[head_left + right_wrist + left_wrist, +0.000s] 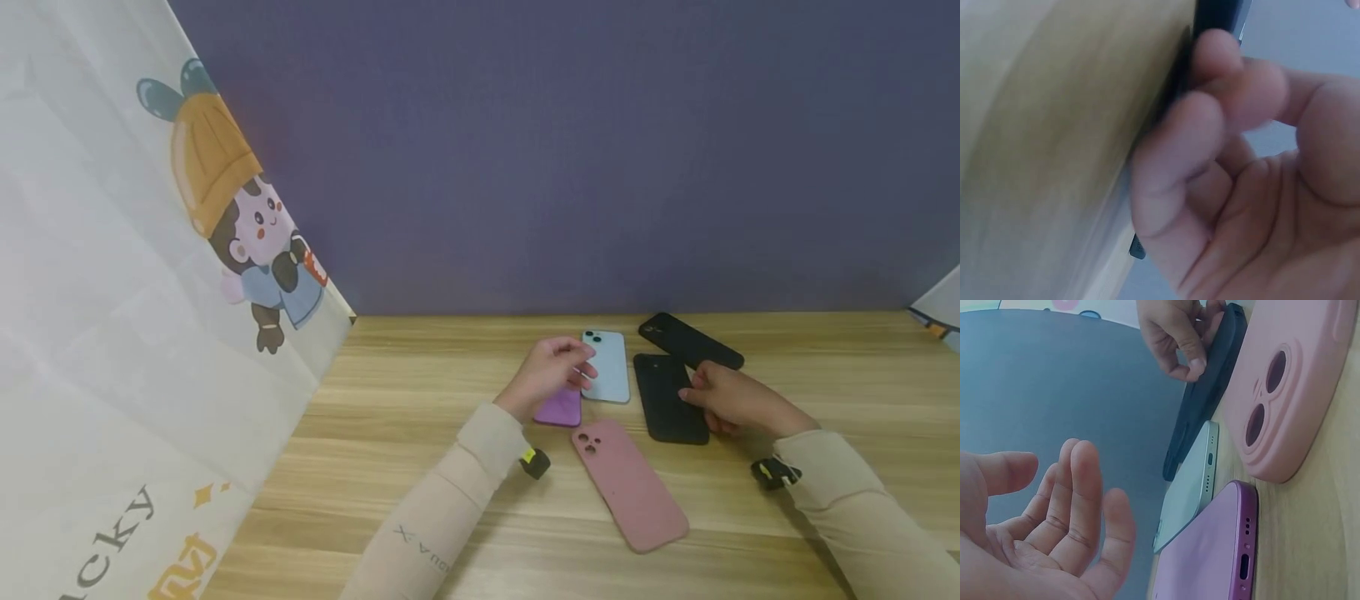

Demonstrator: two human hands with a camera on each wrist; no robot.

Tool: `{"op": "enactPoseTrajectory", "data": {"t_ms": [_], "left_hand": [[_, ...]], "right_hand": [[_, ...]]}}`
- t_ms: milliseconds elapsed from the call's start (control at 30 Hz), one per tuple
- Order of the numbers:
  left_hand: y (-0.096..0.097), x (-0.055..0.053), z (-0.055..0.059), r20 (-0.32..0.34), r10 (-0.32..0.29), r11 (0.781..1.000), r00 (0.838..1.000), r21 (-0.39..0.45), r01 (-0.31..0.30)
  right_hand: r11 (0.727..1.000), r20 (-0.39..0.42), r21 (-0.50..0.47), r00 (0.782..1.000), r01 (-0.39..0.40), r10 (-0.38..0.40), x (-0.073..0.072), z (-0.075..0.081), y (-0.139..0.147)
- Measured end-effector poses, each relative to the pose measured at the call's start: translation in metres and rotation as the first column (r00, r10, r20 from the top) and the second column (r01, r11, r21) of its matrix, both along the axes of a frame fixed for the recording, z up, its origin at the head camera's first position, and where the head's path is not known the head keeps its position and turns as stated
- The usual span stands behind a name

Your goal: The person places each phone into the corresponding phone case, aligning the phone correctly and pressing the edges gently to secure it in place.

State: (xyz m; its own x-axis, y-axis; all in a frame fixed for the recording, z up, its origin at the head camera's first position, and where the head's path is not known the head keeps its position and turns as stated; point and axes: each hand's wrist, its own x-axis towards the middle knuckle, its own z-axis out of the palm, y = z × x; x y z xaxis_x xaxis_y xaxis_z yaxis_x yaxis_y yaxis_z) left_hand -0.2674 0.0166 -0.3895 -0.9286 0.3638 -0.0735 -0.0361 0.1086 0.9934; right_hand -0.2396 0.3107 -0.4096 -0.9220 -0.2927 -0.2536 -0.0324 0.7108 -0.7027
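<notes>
My right hand (731,400) pinches the right edge of a black phone case (663,408), thumb on its top face. In the right wrist view the curled fingers (1179,144) lie at the dark edge beside the wooden surface. My left hand (551,375) hovers over a purple phone (561,410), beside a pale blue phone (611,371), holding nothing. In the left wrist view its fingers (1085,506) are loosely bent and apart from the phones. A pink phone case (630,487) with camera holes lies nearest me.
Another black phone-shaped piece (690,340) lies at a slant behind the one in my right hand. All rest on a wood-grain table (420,400). A dark blue panel (562,158) rises at the back, and a white printed sheet (97,292) hangs on the left.
</notes>
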Motion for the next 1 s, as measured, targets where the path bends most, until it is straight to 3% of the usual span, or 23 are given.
{"op": "enactPoseTrajectory", "data": {"t_ms": [267,533,633,700,733,800,900,1000], "left_hand": [[-0.002,0.0,0.003,0.015,0.02,1.0,1.0,-0.005,-0.02],[-0.005,-0.005,0.004,0.001,0.054,0.996,0.999,-0.074,-0.054],[-0.006,-0.007,0.004,-0.016,0.073,0.989,0.997,-0.129,-0.074],[-0.008,-0.008,0.005,-0.066,0.081,0.972,0.994,-0.216,-0.094],[-0.009,-0.008,0.005,-0.11,0.078,0.952,0.991,-0.287,-0.107],[-0.011,-0.008,0.007,-0.203,0.046,0.884,0.978,-0.448,-0.135],[-0.011,-0.007,0.007,-0.304,-0.022,0.731,0.953,-0.655,-0.192],[-0.007,-0.003,0.004,-0.33,-0.068,0.598,0.942,-0.769,-0.226]], "right_hand": [[1.0,-0.004,0.008,1.0,-0.009,0.009,-0.002,0.0,0.0],[0.999,-0.02,0.036,0.999,-0.026,0.026,-0.004,-0.001,0.002],[0.998,-0.022,0.045,0.999,-0.031,0.032,-0.004,0.0,0.002],[0.998,-0.019,0.046,0.999,-0.036,0.037,-0.005,0.001,0.002],[0.998,-0.019,0.047,0.999,-0.039,0.04,-0.005,0.001,0.002],[0.998,-0.017,0.049,0.999,-0.043,0.044,-0.005,0.002,0.002],[0.998,-0.014,0.046,0.999,-0.049,0.05,-0.006,0.002,0.003],[0.998,-0.015,0.045,0.998,-0.054,0.055,-0.007,0.003,0.003]]}}
